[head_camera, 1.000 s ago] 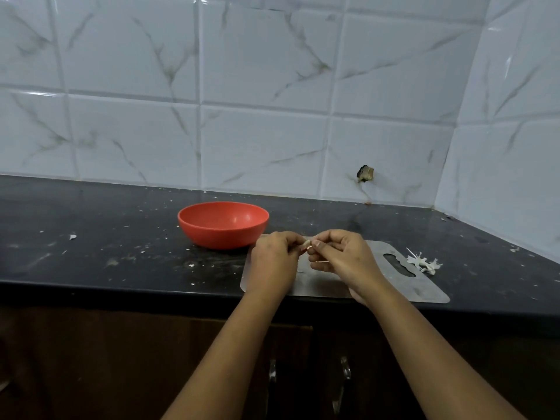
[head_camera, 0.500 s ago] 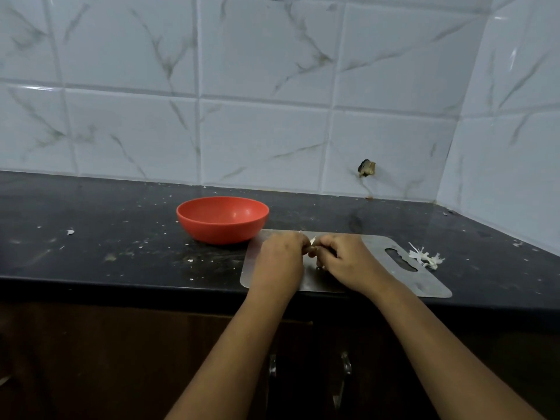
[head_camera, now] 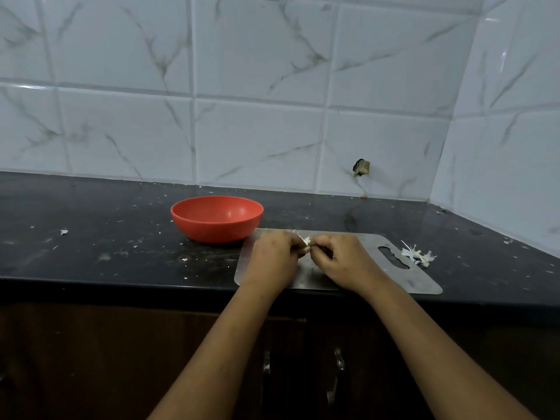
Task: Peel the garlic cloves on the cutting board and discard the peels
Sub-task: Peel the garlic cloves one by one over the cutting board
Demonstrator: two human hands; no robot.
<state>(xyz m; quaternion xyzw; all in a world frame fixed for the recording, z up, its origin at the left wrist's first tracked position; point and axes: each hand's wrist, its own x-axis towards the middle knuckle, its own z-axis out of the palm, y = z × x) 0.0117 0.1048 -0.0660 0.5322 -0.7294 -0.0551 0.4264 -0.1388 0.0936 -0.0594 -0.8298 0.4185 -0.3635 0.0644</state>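
You're mid-peel: your left hand (head_camera: pixel 272 259) and right hand (head_camera: pixel 348 262) both pinch one garlic clove (head_camera: pixel 306 249) between curled fingertips, just above the steel cutting board (head_camera: pixel 419 280), with a skin flake (head_camera: pixel 304 238) sticking up. The clove looks only partly bared, though it's too small to be sure. Next, strip it clean and drop the skin on the peel pile (head_camera: pixel 417 256).

no readable text, no labels — no nos. or signs

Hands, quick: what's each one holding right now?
Left hand: closed, pinching the garlic clove.
Right hand: closed, pinching the same garlic clove.
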